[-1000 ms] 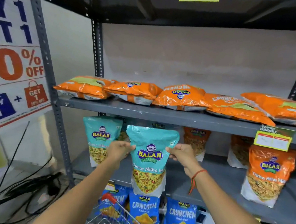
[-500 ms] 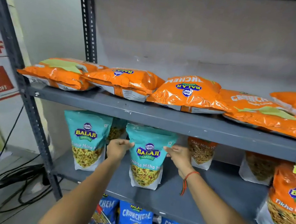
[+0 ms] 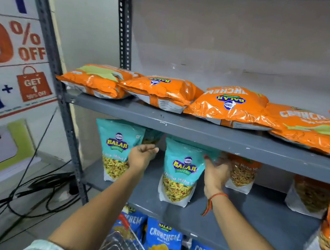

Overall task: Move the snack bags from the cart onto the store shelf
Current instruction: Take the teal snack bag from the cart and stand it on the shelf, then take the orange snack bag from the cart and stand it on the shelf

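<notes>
A teal Balaji snack bag stands upright on the grey middle shelf. My left hand hovers open to its left, a small gap away from it. My right hand is open at the bag's right edge, fingers spread, touching or almost touching it. A second teal bag stands further left on the same shelf. The wire cart with a red handle shows at the bottom, below my arms.
Orange bags lie flat on the upper shelf. Orange standing bags fill the middle shelf's right side. Blue Crunchem bags sit on the lower shelf. Black cables trail on the floor left of the shelf post.
Both hands carried the teal bag up from the cart and onto the middle shelf, then let go of its top corners. The bag now stands by itself.
</notes>
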`<state>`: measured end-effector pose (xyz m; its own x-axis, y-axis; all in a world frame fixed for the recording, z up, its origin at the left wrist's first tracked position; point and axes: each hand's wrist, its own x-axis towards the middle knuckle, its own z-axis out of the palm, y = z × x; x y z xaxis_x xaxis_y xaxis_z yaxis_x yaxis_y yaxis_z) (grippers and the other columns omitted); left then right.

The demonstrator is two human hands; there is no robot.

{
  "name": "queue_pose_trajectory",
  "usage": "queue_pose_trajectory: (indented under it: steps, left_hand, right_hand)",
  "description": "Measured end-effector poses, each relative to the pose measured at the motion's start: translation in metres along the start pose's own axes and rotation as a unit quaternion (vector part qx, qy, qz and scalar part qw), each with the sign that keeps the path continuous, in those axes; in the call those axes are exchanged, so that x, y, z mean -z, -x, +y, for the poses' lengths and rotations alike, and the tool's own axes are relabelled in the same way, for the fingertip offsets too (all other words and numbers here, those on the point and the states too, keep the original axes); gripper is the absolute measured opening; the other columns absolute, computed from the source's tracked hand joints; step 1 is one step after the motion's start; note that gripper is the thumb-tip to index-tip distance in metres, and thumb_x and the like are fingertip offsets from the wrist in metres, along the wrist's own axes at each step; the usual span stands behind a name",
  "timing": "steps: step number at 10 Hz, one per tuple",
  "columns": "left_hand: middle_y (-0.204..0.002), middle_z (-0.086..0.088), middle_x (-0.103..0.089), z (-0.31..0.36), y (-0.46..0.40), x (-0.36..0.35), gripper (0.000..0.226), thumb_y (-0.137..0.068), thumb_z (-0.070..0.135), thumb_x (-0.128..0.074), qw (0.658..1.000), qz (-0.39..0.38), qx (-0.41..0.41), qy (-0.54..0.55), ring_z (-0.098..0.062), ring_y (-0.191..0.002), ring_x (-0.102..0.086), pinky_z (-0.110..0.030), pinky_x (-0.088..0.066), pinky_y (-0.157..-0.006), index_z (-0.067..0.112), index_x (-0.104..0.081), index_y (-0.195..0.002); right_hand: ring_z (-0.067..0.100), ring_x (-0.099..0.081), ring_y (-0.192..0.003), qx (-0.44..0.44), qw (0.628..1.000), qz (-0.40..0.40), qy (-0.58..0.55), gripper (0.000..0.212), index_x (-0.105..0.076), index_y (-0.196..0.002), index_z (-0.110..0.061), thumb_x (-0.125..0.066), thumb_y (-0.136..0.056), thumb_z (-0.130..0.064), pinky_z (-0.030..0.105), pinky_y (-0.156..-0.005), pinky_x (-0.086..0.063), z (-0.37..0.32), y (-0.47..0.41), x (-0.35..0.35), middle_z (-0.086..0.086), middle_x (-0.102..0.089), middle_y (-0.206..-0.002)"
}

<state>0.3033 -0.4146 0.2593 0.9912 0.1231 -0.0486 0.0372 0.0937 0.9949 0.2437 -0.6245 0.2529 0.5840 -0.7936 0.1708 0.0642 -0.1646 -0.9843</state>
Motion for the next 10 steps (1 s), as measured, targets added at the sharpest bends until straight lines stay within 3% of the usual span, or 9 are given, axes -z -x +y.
queue_pose_trajectory:
  steps: [1,2,3,4,6,7,8,9,10]
  left_hand:
    - [-0.098,-0.013,-0.072,0.02,0.019,0.035,0.015,-0.076,0.01,-0.075,0.998,0.036,-0.039,0.032,-0.022,-0.092,-0.066,-0.033,-0.051,-0.086,0.009,-0.072,-0.091]
    - [-0.091,-0.01,-0.069,0.042,0.045,0.088,0.022,-0.077,0.012,-0.075,0.994,0.084,-0.049,0.041,-0.016,-0.087,-0.06,-0.031,-0.044,-0.077,0.003,-0.071,-0.096]
    - [-0.076,-0.005,-0.07,0.056,0.075,0.155,0.032,-0.079,0.006,-0.072,0.987,0.131,-0.056,0.071,-0.012,-0.073,-0.061,-0.021,-0.05,-0.069,-0.008,-0.066,-0.107]
    - [-0.091,-0.013,-0.068,0.057,0.11,0.228,0.023,-0.08,0.007,-0.071,0.98,0.186,-0.056,0.043,-0.018,-0.084,-0.059,-0.029,-0.047,-0.079,-0.004,-0.068,-0.101]
    - [-0.066,-0.003,-0.058,-0.005,0.186,0.367,0.008,-0.078,0.008,-0.073,0.946,0.325,-0.01,-0.005,0.004,-0.045,-0.051,-0.013,-0.042,-0.05,0.004,-0.07,-0.084]
    - [-0.078,-0.01,-0.066,-0.067,0.219,0.415,0.013,-0.078,0.012,-0.074,0.925,0.369,0.081,-0.037,-0.011,-0.065,-0.059,-0.023,-0.049,-0.066,0.003,-0.071,-0.087]
    - [-0.076,-0.026,-0.067,-0.141,0.245,0.444,0.027,-0.077,0.012,-0.07,0.914,0.345,0.191,-0.094,-0.018,-0.073,-0.055,-0.03,-0.044,-0.069,-0.011,-0.07,-0.091]
    - [-0.096,-0.028,-0.063,-0.209,0.262,0.45,0.024,-0.087,0.017,-0.055,0.879,0.301,0.354,-0.107,-0.024,-0.088,-0.063,-0.016,-0.05,-0.049,-0.001,-0.066,-0.099]
    - [-0.119,-0.028,-0.064,-0.263,0.261,0.446,0.035,-0.085,0.009,-0.059,0.858,0.265,0.422,-0.121,-0.035,-0.107,-0.064,-0.029,-0.06,-0.079,-0.006,-0.061,-0.116]
  right_hand:
    - [0.03,-0.059,-0.084,0.063,0.998,0.014,-0.009,0.043,-0.057,-0.094,-0.007,-0.076,-0.069,-0.036,0.035,-0.073,-0.047,-0.028,0.029,-0.013,0.01,-0.06,-0.092]
    - [0.022,-0.058,-0.084,0.084,0.992,-0.078,-0.05,0.039,-0.056,-0.1,-0.012,-0.075,-0.074,-0.035,0.041,-0.079,-0.05,-0.059,0.08,-0.033,0.004,-0.061,-0.093]
    - [0.01,-0.055,-0.074,0.109,0.967,-0.208,-0.095,0.041,-0.059,-0.114,-0.015,-0.074,-0.079,-0.027,0.019,-0.072,-0.048,-0.085,0.143,-0.055,-0.001,-0.059,-0.089]
    - [0.011,-0.053,-0.075,0.108,0.93,-0.336,-0.103,0.037,-0.06,-0.114,-0.012,-0.073,-0.08,-0.018,0.017,-0.07,-0.047,-0.095,0.212,-0.078,0.002,-0.058,-0.09]
    - [0.009,-0.053,-0.076,0.06,0.825,-0.562,0.0,0.045,-0.058,-0.117,-0.003,-0.075,-0.076,-0.006,0.007,-0.068,-0.043,-0.043,0.33,-0.122,0.009,-0.057,-0.098]
    - [0.009,-0.051,-0.08,0.025,0.745,-0.657,0.117,0.049,-0.057,-0.118,-0.004,-0.078,-0.073,-0.006,0.015,-0.07,-0.042,0.017,0.368,-0.134,0.004,-0.054,-0.095]
    - [0.009,-0.049,-0.068,-0.025,0.679,-0.699,0.221,0.029,-0.06,-0.091,-0.012,-0.079,-0.071,-0.005,0.027,-0.064,-0.041,0.092,0.389,-0.136,-0.003,-0.053,-0.074]
    - [0.02,-0.051,-0.074,-0.056,0.612,-0.726,0.307,0.028,-0.054,-0.077,-0.013,-0.08,-0.069,-0.005,0.036,-0.075,-0.041,0.161,0.405,-0.136,0.006,-0.054,-0.078]
    - [0.019,-0.049,-0.094,-0.099,0.56,-0.749,0.34,0.037,-0.048,-0.086,-0.023,-0.08,-0.071,-0.012,0.03,-0.078,-0.049,0.214,0.422,-0.139,0.009,-0.051,-0.097]
